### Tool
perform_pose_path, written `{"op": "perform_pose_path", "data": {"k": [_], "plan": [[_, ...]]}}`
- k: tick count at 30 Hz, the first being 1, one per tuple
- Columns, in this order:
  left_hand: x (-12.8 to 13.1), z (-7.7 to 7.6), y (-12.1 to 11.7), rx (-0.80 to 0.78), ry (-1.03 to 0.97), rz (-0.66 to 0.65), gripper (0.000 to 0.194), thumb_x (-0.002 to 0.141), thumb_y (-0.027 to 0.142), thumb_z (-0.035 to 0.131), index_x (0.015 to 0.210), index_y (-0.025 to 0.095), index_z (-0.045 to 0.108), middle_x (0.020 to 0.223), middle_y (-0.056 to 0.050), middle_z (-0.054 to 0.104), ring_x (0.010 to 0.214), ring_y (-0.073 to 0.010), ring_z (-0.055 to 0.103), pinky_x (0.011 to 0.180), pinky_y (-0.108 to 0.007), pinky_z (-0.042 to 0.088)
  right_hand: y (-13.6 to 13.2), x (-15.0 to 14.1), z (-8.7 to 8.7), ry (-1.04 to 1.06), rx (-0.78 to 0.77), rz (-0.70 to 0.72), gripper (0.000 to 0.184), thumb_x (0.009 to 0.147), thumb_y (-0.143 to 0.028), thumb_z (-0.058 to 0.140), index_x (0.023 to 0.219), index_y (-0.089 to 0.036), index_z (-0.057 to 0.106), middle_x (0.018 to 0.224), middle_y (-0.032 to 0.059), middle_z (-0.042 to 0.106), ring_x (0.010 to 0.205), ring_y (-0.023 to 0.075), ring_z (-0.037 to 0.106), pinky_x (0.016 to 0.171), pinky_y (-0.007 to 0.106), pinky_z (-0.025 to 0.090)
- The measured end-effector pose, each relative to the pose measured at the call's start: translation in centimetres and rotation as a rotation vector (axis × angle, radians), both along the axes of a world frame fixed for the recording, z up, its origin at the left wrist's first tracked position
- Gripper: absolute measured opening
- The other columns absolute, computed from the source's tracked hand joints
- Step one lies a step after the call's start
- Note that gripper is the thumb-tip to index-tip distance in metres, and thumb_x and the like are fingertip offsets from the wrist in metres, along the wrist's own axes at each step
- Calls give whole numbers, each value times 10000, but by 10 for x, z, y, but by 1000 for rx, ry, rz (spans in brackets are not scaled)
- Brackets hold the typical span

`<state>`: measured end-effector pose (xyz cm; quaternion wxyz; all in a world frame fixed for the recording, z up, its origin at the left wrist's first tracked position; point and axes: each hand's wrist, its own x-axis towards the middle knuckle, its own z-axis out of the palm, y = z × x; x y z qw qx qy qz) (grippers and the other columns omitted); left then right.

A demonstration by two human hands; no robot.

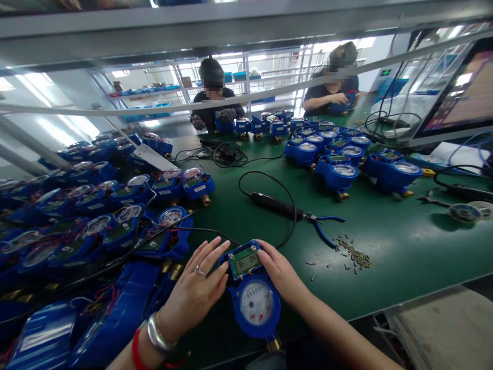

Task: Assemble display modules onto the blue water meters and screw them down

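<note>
A blue water meter (257,304) lies before me at the near edge of the green table, its white round dial facing up. Above the dial, a green circuit board with a small lit display (247,262) shows characters; some wires run beneath it. My right hand (278,267) grips the housing's right side, thumb by the display. On the other side, my left hand (198,288) has its fingers stretched out, their tips close to the housing's left edge; whether they touch it I cannot tell. A brass fitting (273,343) sticks out at the meter's lower end.
Many blue meters (127,226) crowd the left, and another group (339,169) stands right of centre. A black-handled electric screwdriver (277,205), blue-handled pliers (325,234), loose screws (356,257) and a solder spool (466,211) lie rightward. Two people work opposite; a monitor (458,92) stands right.
</note>
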<state>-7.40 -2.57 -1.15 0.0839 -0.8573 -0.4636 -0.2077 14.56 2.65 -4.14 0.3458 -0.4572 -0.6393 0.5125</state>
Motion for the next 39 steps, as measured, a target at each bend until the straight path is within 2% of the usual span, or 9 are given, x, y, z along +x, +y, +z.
{"op": "perform_pose_path", "data": {"k": [4,7,16,23,31,34,39], "plan": [[1,6,2,-158,-23,42,226,868,143,509,1052,199,627,1502,-79,336,1415,-299,264,1118,-537,368,0,0,-2,-16,-28,8,470,928,-491,399,1272,-212,555,1304,51,576,1241,208,498,1087,349,346],[1,10,1,-201,-42,50,220,874,157,508,1047,193,638,1511,-73,325,1428,-292,231,1142,-521,336,0,0,-5,-22,-54,14,513,920,-525,388,1291,-201,535,1331,56,553,1267,219,471,1104,364,320],[-2,4,-11,-124,-101,63,269,845,113,521,1069,208,637,1460,-77,413,1409,-271,287,1142,-542,312,0,1,-11,-30,-153,23,627,888,-605,377,1334,-178,484,1372,79,512,1290,261,440,1121,405,288],[-3,6,-8,-159,-94,24,267,847,126,524,1078,200,637,1478,-89,384,1422,-276,256,1133,-518,334,0,-1,-10,-63,-131,15,626,888,-601,367,1329,-173,487,1378,83,501,1302,254,419,1131,412,268],[-2,4,-17,-50,-44,18,281,834,142,546,1095,214,623,1442,-70,440,1403,-265,301,1150,-498,311,1,-1,-10,-62,-136,18,657,873,-612,371,1333,-156,483,1374,88,505,1296,260,427,1128,409,275],[-1,3,-24,-101,-68,16,239,830,204,565,1055,226,642,1488,-67,370,1413,-287,273,1151,-513,288,1,-1,-10,-72,-137,21,658,873,-614,366,1335,-160,482,1372,84,508,1293,261,430,1129,409,276],[3,10,-27,-266,-64,48,239,837,307,560,1043,230,652,1556,-31,237,1454,-331,118,1168,-558,200,1,-1,-12,-75,-116,26,633,884,-598,362,1327,-164,486,1368,80,510,1288,256,435,1126,416,281]]}}
